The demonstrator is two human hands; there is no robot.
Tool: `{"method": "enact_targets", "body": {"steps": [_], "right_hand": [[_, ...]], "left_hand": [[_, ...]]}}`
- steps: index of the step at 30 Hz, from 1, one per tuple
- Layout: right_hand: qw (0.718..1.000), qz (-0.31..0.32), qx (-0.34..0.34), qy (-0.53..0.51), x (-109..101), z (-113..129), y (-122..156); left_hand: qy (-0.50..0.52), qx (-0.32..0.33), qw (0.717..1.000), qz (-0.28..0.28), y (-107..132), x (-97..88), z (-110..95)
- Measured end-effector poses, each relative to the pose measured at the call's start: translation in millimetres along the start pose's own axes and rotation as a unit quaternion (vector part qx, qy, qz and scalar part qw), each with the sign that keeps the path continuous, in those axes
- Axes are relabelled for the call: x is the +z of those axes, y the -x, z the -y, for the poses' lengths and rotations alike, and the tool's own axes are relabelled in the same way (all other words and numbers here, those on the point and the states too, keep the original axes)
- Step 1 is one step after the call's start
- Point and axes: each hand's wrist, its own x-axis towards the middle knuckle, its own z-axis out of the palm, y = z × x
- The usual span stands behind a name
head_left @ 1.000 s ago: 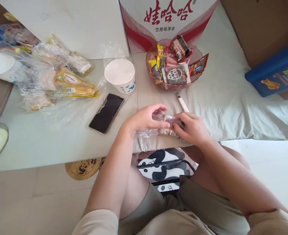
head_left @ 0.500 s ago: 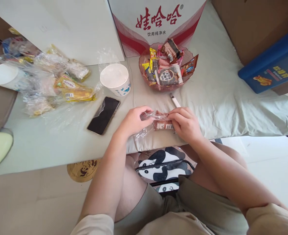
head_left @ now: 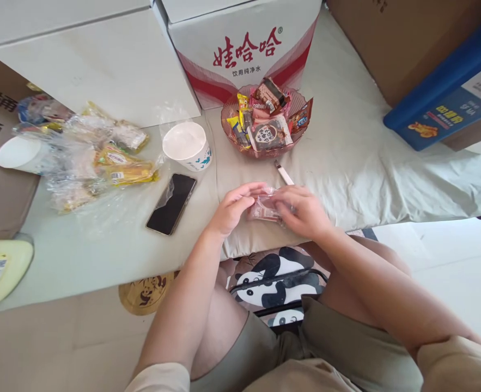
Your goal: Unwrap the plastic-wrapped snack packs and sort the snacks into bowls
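Observation:
At the table's front edge, a small reddish-brown snack packet [head_left: 265, 213] with a pale label lies between my hands, with clear plastic film [head_left: 269, 199] over it. My left hand [head_left: 232, 211] is at the packet's left end, thumb and fingers closed on the film. From the right, my right hand [head_left: 303, 211] reaches over the packet with bent fingers pinching the film; its fingertips are slightly blurred. Just beyond the right hand lies a slim white stick-like tool [head_left: 283, 173] with a dark tip. A pink glass bowl [head_left: 240, 149] of wrapped snacks stands behind it.
Left of my hands lie a phone [head_left: 171, 204], a white paper cup [head_left: 187, 146] and a heap of yellow snacks in clear plastic [head_left: 101, 158]. A tipped cup [head_left: 22, 152] is farther left. Cartons [head_left: 244, 49] line the back; a blue box [head_left: 432, 117] stands right.
My right hand has moved left over the packet, and the film now covers more of it. My left hand stays at its left end. The whole view has shifted slightly.

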Motion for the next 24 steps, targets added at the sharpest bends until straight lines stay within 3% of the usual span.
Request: {"method": "enact_targets", "body": {"steps": [3, 6, 8, 12, 16, 24], "right_hand": [[0.995, -0.036, 0.066, 0.063, -13.4, -7.6, 1.3], [0.991, -0.006, 0.088, 0.099, -20.2, -12.1, 3.0], [0.994, 0.023, 0.088, 0.054, -21.3, -10.8, 3.9], [0.986, 0.065, 0.103, -0.111, -21.7, -1.3, 3.5], [0.965, 0.062, 0.119, -0.225, -19.5, 4.3, 2.0], [0.956, 0.062, 0.139, -0.252, -9.1, 0.8, 3.8]], "left_hand": [[-0.170, 0.007, 0.985, -0.002, -3.8, 4.3, 2.6], [-0.293, 0.051, 0.955, 0.001, -3.4, 10.0, 1.7], [-0.328, 0.085, 0.941, 0.001, -2.6, 13.6, 1.5], [-0.358, 0.108, 0.927, 0.011, -2.8, 16.7, 2.4], [-0.363, 0.107, 0.926, 0.014, -3.0, 16.8, 1.4], [-0.316, 0.102, 0.943, 0.000, 1.2, 16.0, 1.7]]}}
